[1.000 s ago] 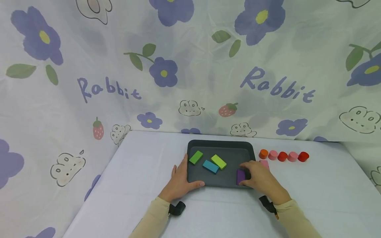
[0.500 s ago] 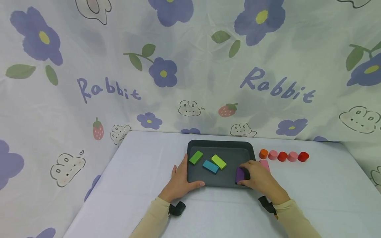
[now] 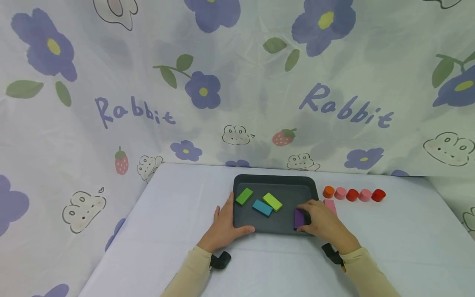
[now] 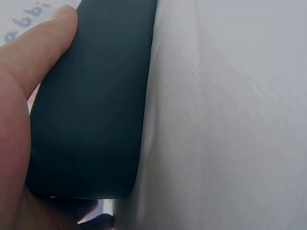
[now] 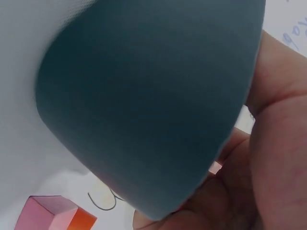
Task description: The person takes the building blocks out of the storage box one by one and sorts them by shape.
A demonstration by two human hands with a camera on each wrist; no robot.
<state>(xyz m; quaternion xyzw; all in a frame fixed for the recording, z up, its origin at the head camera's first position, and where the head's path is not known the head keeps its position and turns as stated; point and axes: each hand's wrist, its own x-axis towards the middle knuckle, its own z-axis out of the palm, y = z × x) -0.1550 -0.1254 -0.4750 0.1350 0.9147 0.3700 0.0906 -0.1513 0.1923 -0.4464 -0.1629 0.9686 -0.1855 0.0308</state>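
Note:
A dark grey tray (image 3: 274, 179) lies on the white table. My left hand (image 3: 221, 231) rests against its front left corner, fingers straight along the left side and thumb across the front rim. In the left wrist view the thumb (image 4: 48, 40) lies on the rim of the dark tray wall (image 4: 96, 105). At the tray's front right corner my right hand (image 3: 326, 222) pinches a purple block (image 3: 298, 218) between thumb and fingers. The tray wall (image 5: 148, 96) hides that block in the right wrist view. Green (image 3: 244, 196), blue (image 3: 262, 208) and yellow-green (image 3: 272, 202) blocks lie inside.
Right of the tray stands a row of several small cylinders, from orange (image 3: 328, 192) to red (image 3: 378, 195). A pink block (image 3: 330, 205) sits by the tray's right side, partly behind my right hand. A patterned curtain (image 3: 237, 103) hangs behind the table.
The purple block has shifted and turned slightly to the left in my right hand, which moved a little with it. My left hand and the other blocks look unchanged.

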